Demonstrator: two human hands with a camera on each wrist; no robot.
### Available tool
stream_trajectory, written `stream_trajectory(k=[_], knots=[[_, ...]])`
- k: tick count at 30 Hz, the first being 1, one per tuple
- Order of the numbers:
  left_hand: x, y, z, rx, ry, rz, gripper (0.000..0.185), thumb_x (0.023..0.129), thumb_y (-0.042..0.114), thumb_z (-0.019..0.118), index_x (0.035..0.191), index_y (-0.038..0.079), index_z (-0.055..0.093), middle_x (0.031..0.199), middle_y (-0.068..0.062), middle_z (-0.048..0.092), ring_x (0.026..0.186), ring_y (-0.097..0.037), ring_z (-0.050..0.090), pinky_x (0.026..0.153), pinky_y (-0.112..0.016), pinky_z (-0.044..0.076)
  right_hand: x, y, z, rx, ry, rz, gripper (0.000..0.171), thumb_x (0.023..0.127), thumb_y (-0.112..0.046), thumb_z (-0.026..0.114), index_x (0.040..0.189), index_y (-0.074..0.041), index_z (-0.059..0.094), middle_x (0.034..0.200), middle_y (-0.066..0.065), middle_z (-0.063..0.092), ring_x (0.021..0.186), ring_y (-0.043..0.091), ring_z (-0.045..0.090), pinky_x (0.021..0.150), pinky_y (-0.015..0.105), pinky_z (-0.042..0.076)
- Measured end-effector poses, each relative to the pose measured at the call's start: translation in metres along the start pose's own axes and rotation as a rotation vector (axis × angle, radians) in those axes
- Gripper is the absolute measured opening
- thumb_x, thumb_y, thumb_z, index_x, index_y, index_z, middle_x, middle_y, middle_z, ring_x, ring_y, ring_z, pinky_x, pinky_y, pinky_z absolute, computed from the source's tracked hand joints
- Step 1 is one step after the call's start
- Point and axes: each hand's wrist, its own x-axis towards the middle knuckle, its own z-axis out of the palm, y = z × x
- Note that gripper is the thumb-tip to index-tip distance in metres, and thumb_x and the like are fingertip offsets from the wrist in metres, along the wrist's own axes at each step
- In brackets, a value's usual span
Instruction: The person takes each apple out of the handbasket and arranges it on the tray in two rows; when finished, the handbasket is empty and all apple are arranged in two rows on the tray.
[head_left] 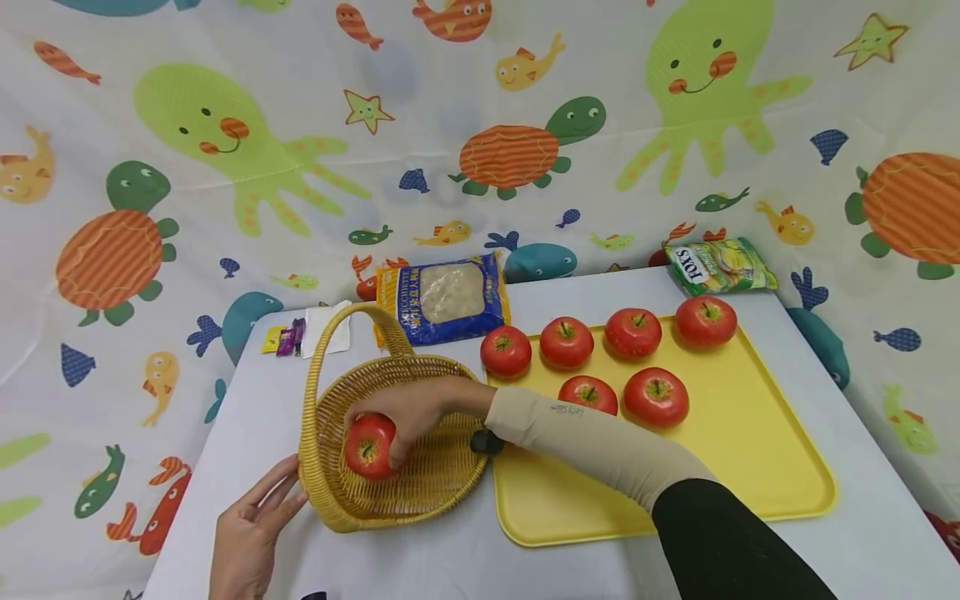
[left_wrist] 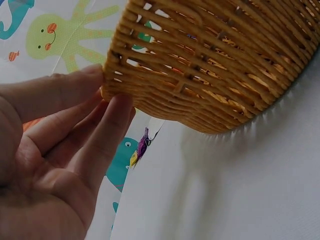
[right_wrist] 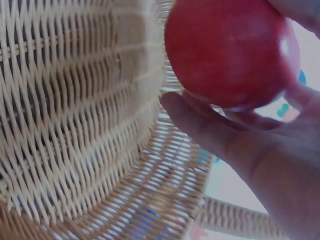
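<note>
My right hand (head_left: 420, 408) grips a red apple (head_left: 370, 446) inside the wicker basket (head_left: 330, 500); my left hand (head_left: 251, 533), fingers straight, touches its rim.

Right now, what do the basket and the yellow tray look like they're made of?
The basket looks like woven wicker or rattan, matte tan: the left wrist view shows open strands and gaps. It could be a plastic imitation. The tray seems to be moulded plastic, smooth, uniform yellow, with a rounded raised rim.
</note>
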Motion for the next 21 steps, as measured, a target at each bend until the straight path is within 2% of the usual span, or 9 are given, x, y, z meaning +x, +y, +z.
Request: stream_trajectory(k=[5,10,15,21], knots=[[0.0,0.001,0.0,-0.021,0.001,0.01,0.062,0.084,-0.001,0.082,0.141,0.003,0.06,0.121,0.016,0.07,0.108,0.005,0.066,0.089,-0.019,0.056,-0.023,-0.003,-0.005,0.055,0.163,0.024,0.071,0.085,-0.017,0.083,0.145,-0.016,0.046,0.132,-0.004,0.055,0.115,0.007,0.053,0.088,0.017,0.053],[0.0,-0.001,0.0,-0.042,-0.012,0.038,0.061,0.083,-0.003,0.082,0.14,0.001,0.06,0.119,0.015,0.07,0.108,0.004,0.066,0.089,-0.021,0.057,-0.055,0.001,-0.004,0.163,0.344,0.135,0.076,0.088,-0.03,0.081,0.153,-0.026,0.043,0.138,-0.006,0.053,0.121,0.011,0.052,0.094,0.025,0.053],[0.001,-0.003,-0.001,-0.042,-0.032,0.047,0.062,0.083,-0.002,0.082,0.141,0.0,0.059,0.12,0.015,0.07,0.109,0.005,0.065,0.088,-0.019,0.057,-0.093,0.01,0.004,0.311,0.53,0.232,0.074,0.087,-0.041,0.081,0.152,-0.038,0.045,0.144,-0.006,0.052,0.125,0.017,0.054,0.099,0.036,0.053],[0.001,-0.004,-0.001,-0.036,-0.027,0.032,0.064,0.083,-0.001,0.083,0.142,0.003,0.059,0.121,0.016,0.07,0.109,0.005,0.065,0.089,-0.017,0.056,-0.152,0.016,0.015,0.395,0.761,0.285,0.073,0.086,-0.038,0.084,0.15,-0.032,0.049,0.14,-0.001,0.056,0.126,0.026,0.055,0.1,0.046,0.053]])
